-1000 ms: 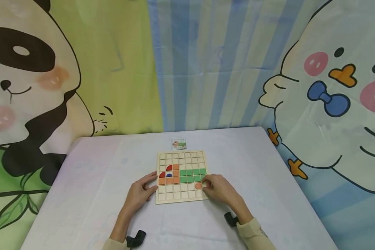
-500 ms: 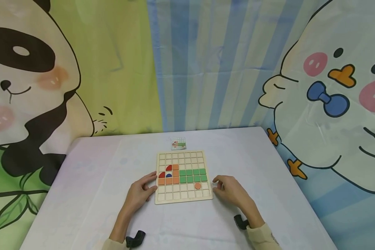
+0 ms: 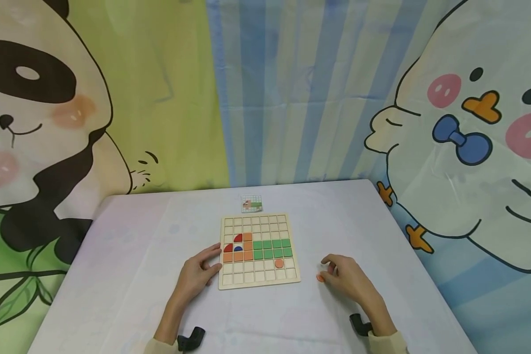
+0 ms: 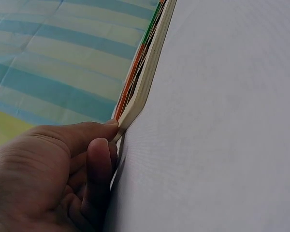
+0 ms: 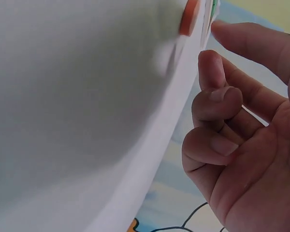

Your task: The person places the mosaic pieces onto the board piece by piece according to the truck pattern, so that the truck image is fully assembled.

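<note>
A square wooden grid board [image 3: 259,279] lies on the white table. My left hand [image 3: 195,271] touches its left edge with thumb and fingertips; in the left wrist view, a fingertip meets the board's rim [image 4: 144,92]. Green squares [image 3: 272,249], orange squares [image 3: 248,246], red quarter-circles [image 3: 228,248] and a blue half-circle [image 3: 238,249] fill cells. One orange disc [image 3: 279,264] sits in a lower-right cell. Right of the board, my right hand [image 3: 347,278] hovers with loosely bent fingers. Just beyond its fingertips, another orange disc [image 5: 190,18] lies on the table, with a gap between.
Behind the board lies a small pattern card [image 3: 251,203] showing a coloured grid. The white tabletop [image 3: 159,255] spreads around the board. Cartoon-printed cloth [image 3: 270,98] hangs along the table's back and sides. Black wrist mounts [image 3: 191,339] are on both arms.
My right hand has moved right, from the board's right edge to over the table. An orange disc now shows by its thumb. The left hand stays at the board's left edge.
</note>
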Tool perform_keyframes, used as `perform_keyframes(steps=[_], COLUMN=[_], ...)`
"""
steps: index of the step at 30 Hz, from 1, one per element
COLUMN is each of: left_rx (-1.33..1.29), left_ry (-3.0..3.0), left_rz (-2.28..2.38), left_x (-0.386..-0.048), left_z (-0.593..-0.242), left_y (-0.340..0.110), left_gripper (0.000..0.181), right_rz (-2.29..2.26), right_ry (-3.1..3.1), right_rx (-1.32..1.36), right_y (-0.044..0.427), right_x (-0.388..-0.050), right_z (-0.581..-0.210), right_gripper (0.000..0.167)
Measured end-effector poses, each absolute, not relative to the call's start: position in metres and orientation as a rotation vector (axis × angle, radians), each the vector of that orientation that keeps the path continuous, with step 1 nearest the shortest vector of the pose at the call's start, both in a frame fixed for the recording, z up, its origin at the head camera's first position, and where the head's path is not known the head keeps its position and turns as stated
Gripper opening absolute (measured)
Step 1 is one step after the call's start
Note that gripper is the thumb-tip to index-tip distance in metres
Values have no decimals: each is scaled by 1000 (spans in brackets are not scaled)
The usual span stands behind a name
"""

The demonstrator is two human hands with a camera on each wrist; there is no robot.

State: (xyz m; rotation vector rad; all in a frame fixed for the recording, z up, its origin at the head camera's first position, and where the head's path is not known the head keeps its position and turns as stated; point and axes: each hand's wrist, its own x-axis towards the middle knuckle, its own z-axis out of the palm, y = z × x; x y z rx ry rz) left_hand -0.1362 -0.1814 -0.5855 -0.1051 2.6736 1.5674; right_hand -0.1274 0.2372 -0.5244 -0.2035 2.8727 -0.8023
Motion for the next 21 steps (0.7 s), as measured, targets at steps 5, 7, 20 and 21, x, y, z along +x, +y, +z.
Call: perform_keyframes(steps=[5, 7, 20, 21], left_rx=[-108, -110, -101, -102], left_ry=[2676, 2676, 2677, 2678], left_rz=[1564, 1564, 1561, 1561], left_x=[-135, -135, -136, -136], left_z=[-585, -585, -585, -585], left_y=[-183, -183, -182, -182], left_gripper=[49, 49, 49, 49], right_rz=[-813, -818, -806, -805], right_ry=[2828, 2813, 2805, 2805], right_rx=[-246, -290, -398, -394], right_y=[244, 245, 245, 245], right_x=[-125, -124, -123, -123], right_z=[-527, -529, -531, -531], right_gripper=[28, 26, 21, 21])
